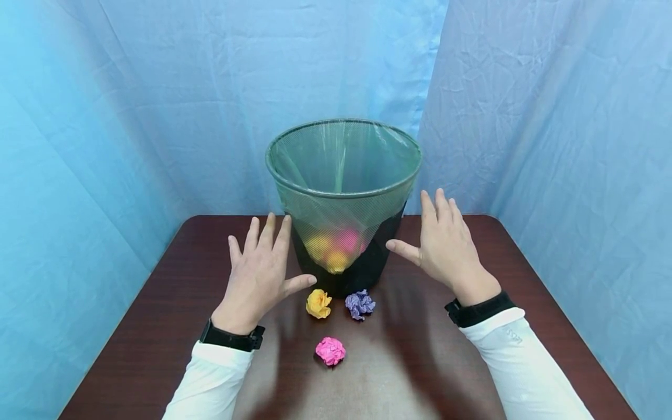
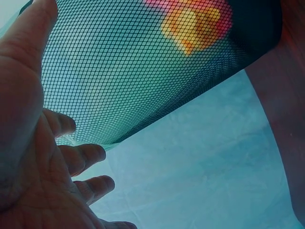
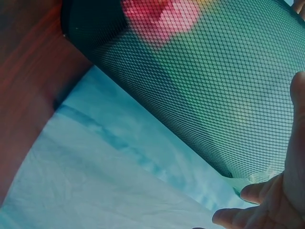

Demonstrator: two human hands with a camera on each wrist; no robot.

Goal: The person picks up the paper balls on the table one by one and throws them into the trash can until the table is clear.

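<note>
A black mesh wastebasket [image 1: 343,195] with a translucent green bag [image 1: 310,157] inside stands upright at the table's far side. Through the mesh, yellow and pink crumpled paper balls [image 1: 336,261] show in the bag's bottom. To the basket's left, my left hand [image 1: 256,277] is held with fingers spread, and on the other side my right hand [image 1: 448,248] does likewise. Neither holds anything; whether fingertips touch the mesh I cannot tell. In front of the basket lie a yellow paper ball [image 1: 318,304], a purple one [image 1: 360,305] and a pink one [image 1: 331,351].
The dark brown wooden table [image 1: 173,326] has rounded far corners. Light blue cloth [image 1: 210,105] hangs behind it and along both sides. Each wrist wears a black strap [image 1: 231,336] at the end of a white sleeve.
</note>
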